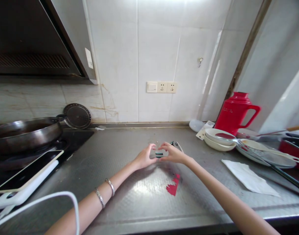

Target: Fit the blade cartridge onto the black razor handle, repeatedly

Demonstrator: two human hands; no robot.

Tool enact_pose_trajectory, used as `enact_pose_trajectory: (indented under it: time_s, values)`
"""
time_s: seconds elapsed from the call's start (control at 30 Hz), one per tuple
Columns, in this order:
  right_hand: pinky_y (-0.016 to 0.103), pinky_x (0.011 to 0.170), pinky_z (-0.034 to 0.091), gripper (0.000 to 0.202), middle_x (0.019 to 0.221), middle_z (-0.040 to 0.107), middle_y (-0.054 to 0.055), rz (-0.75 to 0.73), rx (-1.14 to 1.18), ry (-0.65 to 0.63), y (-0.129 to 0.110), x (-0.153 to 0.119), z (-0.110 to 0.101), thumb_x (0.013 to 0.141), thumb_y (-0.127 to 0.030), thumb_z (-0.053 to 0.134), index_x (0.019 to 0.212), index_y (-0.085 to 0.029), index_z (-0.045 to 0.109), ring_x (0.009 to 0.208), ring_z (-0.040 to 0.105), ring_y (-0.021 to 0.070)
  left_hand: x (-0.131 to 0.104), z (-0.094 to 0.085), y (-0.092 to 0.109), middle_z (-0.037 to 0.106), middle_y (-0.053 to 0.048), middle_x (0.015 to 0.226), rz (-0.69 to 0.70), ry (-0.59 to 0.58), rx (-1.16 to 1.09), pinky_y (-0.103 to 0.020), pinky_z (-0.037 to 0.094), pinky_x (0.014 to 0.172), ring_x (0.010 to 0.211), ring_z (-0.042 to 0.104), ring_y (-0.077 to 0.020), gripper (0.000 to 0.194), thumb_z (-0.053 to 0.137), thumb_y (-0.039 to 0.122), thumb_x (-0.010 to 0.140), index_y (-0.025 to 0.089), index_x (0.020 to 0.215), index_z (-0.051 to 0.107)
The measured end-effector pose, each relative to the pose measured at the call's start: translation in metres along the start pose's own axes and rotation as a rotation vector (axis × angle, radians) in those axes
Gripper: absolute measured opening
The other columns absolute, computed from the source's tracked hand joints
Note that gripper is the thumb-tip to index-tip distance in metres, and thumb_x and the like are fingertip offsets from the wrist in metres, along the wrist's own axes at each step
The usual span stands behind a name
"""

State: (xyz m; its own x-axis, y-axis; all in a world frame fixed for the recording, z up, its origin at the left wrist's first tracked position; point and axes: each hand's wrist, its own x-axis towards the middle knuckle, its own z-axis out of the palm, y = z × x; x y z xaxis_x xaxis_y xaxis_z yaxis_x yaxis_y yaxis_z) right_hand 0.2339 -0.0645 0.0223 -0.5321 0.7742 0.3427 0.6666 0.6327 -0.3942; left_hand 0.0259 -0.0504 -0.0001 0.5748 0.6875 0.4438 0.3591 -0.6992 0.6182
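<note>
Both hands meet over the middle of the steel counter (120, 189), thumbs and fingers curved toward each other. Between them is a small, partly see-through thing with dark green stripes (159, 154); its kind is too small to tell. My left hand (144, 157) has its fingertips at the left side of it. From the right, my right hand (173, 153) curls its fingers and thumb around the other side. Just behind the right hand, a small dark and white curved object (179, 147) is partly hidden. Nearer the front edge lies a torn red patch (173, 185).
At left, a pan (26, 133) sits on the stove, with a phone (29, 169) and a white cable (53, 195) nearer me. To the right are a red thermos jug (231, 112), stacked bowls (219, 143), a plate with utensils (267, 153) and a white napkin (248, 178).
</note>
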Motion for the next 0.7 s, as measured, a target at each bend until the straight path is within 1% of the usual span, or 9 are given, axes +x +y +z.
enact_pose_trajectory:
  time_s: [0.07, 0.17, 0.23, 0.3, 0.4, 0.47, 0.53, 0.6, 0.7]
  values:
    - [0.032, 0.085, 0.042, 0.052, 0.105, 0.053, 0.009, 0.005, -0.007, 0.006, 0.005, -0.002, -0.007, 0.068, -0.047, 0.067, 0.111, -0.019, 0.06, 0.096, 0.054, 0.0207, 0.0, -0.002, 0.0, 0.052, -0.011, 0.123, -0.012, 0.01, -0.008, -0.037, 0.037, 0.097, 0.114, 0.049, -0.0219, 0.065, 0.065, 0.034, 0.07, 0.02, 0.125, 0.033]
    - [0.033, 0.085, 0.042, 0.052, 0.104, 0.055, 0.008, 0.073, -0.027, 0.032, 0.024, -0.012, -0.027, 0.069, -0.047, 0.065, 0.112, -0.019, 0.06, 0.093, 0.055, 0.0207, -0.003, -0.009, -0.006, 0.051, -0.011, 0.125, -0.042, 0.042, -0.014, -0.037, 0.035, 0.099, 0.116, 0.048, -0.021, 0.054, 0.056, 0.036, 0.077, 0.02, 0.124, 0.035]
    - [0.032, 0.081, 0.044, 0.051, 0.102, 0.057, 0.008, 0.143, -0.043, 0.06, 0.046, -0.024, -0.044, 0.069, -0.047, 0.064, 0.112, -0.019, 0.06, 0.089, 0.056, 0.0207, -0.004, -0.016, -0.014, 0.055, -0.01, 0.121, -0.079, 0.075, -0.011, -0.037, 0.036, 0.099, 0.114, 0.05, -0.0201, 0.045, 0.051, 0.034, 0.081, 0.021, 0.121, 0.038]
    - [0.033, 0.079, 0.045, 0.053, 0.103, 0.058, 0.01, 0.207, -0.056, 0.08, 0.072, -0.038, -0.06, 0.067, -0.049, 0.064, 0.11, -0.017, 0.062, 0.088, 0.056, 0.0221, -0.006, -0.021, -0.023, 0.058, -0.01, 0.116, -0.122, 0.117, -0.012, -0.037, 0.036, 0.098, 0.111, 0.053, -0.0195, 0.039, 0.049, 0.033, 0.082, 0.02, 0.118, 0.04]
    - [0.035, 0.076, 0.045, 0.056, 0.1, 0.06, 0.012, 0.326, -0.073, 0.066, 0.109, -0.057, -0.077, 0.064, -0.051, 0.064, 0.106, -0.015, 0.065, 0.085, 0.056, 0.0244, -0.006, -0.026, -0.033, 0.061, -0.008, 0.11, -0.157, 0.179, -0.033, -0.037, 0.038, 0.097, 0.107, 0.055, -0.0189, 0.033, 0.046, 0.032, 0.083, 0.02, 0.113, 0.042]
    - [0.035, 0.075, 0.045, 0.056, 0.1, 0.062, 0.012, 0.377, -0.071, 0.03, 0.128, -0.065, -0.081, 0.061, -0.051, 0.064, 0.104, -0.015, 0.066, 0.084, 0.057, 0.0251, -0.006, -0.028, -0.036, 0.062, -0.007, 0.109, -0.172, 0.193, -0.052, -0.037, 0.038, 0.096, 0.105, 0.056, -0.0186, 0.031, 0.045, 0.034, 0.084, 0.021, 0.112, 0.043]
    - [0.035, 0.075, 0.045, 0.057, 0.102, 0.062, 0.013, 0.388, -0.068, 0.027, 0.142, -0.07, -0.08, 0.062, -0.052, 0.063, 0.105, -0.015, 0.066, 0.087, 0.056, 0.0259, -0.006, -0.028, -0.037, 0.062, -0.007, 0.109, -0.18, 0.191, -0.07, -0.036, 0.039, 0.095, 0.105, 0.056, -0.0185, 0.031, 0.043, 0.036, 0.084, 0.021, 0.111, 0.044]
    - [0.035, 0.076, 0.045, 0.059, 0.104, 0.061, 0.014, 0.384, -0.066, 0.026, 0.15, -0.073, -0.076, 0.063, -0.053, 0.062, 0.107, -0.015, 0.065, 0.09, 0.056, 0.0266, -0.007, -0.029, -0.036, 0.062, -0.008, 0.109, -0.184, 0.186, -0.085, -0.035, 0.039, 0.095, 0.105, 0.056, -0.0185, 0.03, 0.043, 0.038, 0.085, 0.021, 0.11, 0.045]
    - [0.034, 0.078, 0.044, 0.058, 0.106, 0.06, 0.013, 0.382, -0.047, -0.021, 0.159, -0.076, -0.067, 0.062, -0.054, 0.062, 0.107, -0.016, 0.066, 0.092, 0.056, 0.0263, -0.008, -0.029, -0.036, 0.063, -0.008, 0.108, -0.196, 0.183, -0.097, -0.034, 0.04, 0.093, 0.104, 0.057, -0.0186, 0.029, 0.041, 0.04, 0.086, 0.021, 0.108, 0.047]
